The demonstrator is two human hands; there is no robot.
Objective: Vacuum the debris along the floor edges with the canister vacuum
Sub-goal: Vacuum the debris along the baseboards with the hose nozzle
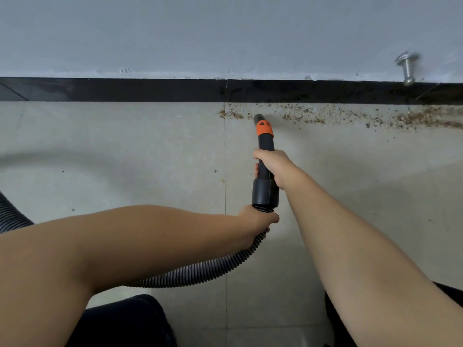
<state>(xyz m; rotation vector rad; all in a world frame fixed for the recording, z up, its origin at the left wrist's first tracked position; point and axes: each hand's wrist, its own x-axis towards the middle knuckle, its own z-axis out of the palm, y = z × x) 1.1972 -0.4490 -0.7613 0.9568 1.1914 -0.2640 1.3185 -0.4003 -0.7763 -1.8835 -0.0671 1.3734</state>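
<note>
A black vacuum nozzle (265, 144) with an orange collar points at the floor edge, its tip among brown crumbly debris (350, 116) strewn along the black skirting (112, 89). My right hand (273, 166) grips the nozzle's black tube. My left hand (258, 221) holds the ribbed grey hose (200, 271) just behind the nozzle's cuff. The hose curves down and left, passes under my left forearm and shows again at the left edge. A small patch of debris (229, 113) lies left of the tip. The canister is out of view.
A metal door stop (408, 67) sticks out of the grey wall (225, 33) at the upper right, above the skirting. The floor is pale tile with a grout line (225, 159) running toward me. My dark-clothed knees (130, 321) are at the bottom.
</note>
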